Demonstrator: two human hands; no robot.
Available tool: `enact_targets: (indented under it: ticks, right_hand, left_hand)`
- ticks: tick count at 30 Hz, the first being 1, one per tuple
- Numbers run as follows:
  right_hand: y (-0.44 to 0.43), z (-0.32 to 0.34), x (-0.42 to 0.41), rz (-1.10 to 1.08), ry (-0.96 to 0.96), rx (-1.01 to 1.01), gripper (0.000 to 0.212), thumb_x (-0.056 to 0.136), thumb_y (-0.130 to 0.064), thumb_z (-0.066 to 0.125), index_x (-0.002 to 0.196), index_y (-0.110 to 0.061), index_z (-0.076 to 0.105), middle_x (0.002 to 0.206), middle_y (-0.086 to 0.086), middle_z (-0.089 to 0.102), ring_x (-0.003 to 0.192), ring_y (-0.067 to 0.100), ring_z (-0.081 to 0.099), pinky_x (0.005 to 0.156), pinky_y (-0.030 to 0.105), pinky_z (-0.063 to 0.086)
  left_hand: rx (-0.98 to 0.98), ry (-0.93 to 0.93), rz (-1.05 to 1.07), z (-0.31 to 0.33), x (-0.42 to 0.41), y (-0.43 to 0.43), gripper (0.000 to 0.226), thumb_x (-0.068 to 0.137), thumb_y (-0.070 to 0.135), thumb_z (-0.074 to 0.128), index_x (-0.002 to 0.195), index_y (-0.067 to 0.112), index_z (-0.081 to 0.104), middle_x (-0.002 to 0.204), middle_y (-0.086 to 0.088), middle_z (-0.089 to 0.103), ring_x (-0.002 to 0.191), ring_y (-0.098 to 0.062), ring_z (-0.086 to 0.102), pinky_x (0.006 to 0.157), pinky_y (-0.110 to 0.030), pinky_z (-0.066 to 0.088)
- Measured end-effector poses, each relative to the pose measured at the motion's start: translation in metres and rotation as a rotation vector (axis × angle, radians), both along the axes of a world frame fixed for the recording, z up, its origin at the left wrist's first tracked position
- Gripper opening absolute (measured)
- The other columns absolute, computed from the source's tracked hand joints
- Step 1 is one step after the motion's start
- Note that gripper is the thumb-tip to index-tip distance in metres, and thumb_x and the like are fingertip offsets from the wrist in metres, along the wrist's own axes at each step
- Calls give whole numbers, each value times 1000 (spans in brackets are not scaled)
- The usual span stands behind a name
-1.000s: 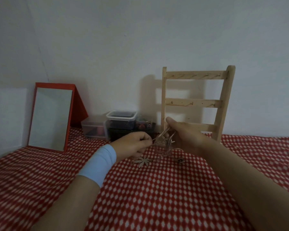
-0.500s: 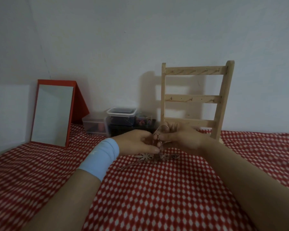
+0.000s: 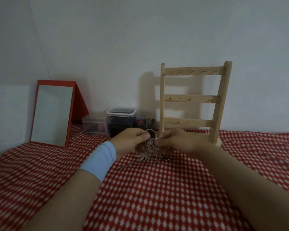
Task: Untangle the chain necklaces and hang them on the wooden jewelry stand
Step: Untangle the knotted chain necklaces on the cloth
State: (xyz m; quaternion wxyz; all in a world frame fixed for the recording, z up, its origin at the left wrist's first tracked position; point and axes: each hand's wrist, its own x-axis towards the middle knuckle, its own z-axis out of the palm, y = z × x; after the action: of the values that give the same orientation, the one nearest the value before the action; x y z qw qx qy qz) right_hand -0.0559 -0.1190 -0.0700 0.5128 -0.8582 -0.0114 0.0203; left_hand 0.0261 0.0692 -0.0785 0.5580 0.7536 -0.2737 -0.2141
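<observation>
Nothing hangs on the stand (image 3: 191, 99) yet: left hand (image 3: 129, 141) and right hand (image 3: 178, 140) each pinch the knotted chains (image 3: 150, 146) just above the desk (image 3: 157, 189), so untangling and hanging are both left.

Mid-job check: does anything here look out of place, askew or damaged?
Only the chain necklaces: a tangled clump pinched between the left hand and right hand, flower pendant and one chain end trailing on the cloth. The wooden jewelry stand stands upright, hooks bare. Nothing spilled or broken.
</observation>
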Motion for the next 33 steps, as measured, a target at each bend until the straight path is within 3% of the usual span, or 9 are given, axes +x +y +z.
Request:
enact_targets:
  ticks: [4,9,12,15,17,20,26,30,33]
  right_hand:
    - [-4,3,-1,-44,25,-24,19,101,-21,60,97,-14,77,89,3,77,70,8,64,67,20,51]
    - [5,5,-3,-100,-58,-462,22,101,-33,55,99,-20,73,97,-5,71,90,6,64,74,18,47]
    - [5,3,-3,-114,-12,-148,36,107,-30,39,101,-8,68,101,5,70,95,21,66,83,32,55]
    - [5,4,-2,-47,41,435,32,101,-21,35,76,-14,53,79,3,57,81,24,54,82,39,48]
    - [2,3,0,-16,54,594,36,99,-20,39,67,-17,55,77,3,56,79,23,53,80,41,48]
    - [1,1,0,37,96,540,20,102,-15,50,94,-6,66,96,9,67,89,23,62,80,38,55]
    - [-3,-1,5,-35,127,518,22,97,11,50,108,-4,61,107,20,66,78,21,71,61,27,59]
    - [-5,-2,5,-159,101,324,22,96,14,48,92,-3,62,90,17,69,67,15,70,57,25,56]
    - [-5,-4,5,-202,111,386,20,101,9,45,102,3,64,94,19,73,74,21,73,65,30,63]
  left_hand:
    - [-29,94,-4,-2,-2,-1,25,100,27,52,82,16,65,73,0,62,62,-12,52,70,-33,50]
    - [57,95,-46,-5,-4,-2,13,95,22,62,98,12,70,91,-12,66,82,-21,58,88,-38,55]
    - [78,25,9,-5,-3,-3,13,94,23,63,96,12,71,88,-8,69,82,-18,63,94,-45,55]
    - [-3,39,0,0,-2,-2,21,98,29,57,92,14,70,90,-5,71,87,-21,66,96,-47,53]
    - [-112,108,0,1,-4,-4,28,101,31,50,95,13,70,97,-7,72,92,-20,66,91,-43,55]
    - [-322,277,42,3,-7,-7,35,102,30,44,82,12,66,88,-6,71,82,-16,66,75,-32,53]
    - [-490,484,8,7,-12,-10,49,103,33,41,62,14,61,81,-9,66,74,-19,66,79,-35,55]
    - [-560,493,55,7,-10,-7,31,96,32,53,82,8,67,86,-11,70,82,-21,68,92,-40,53]
    - [-507,412,44,7,-5,-1,25,84,25,65,100,5,68,92,-9,70,80,-17,68,76,-31,60]
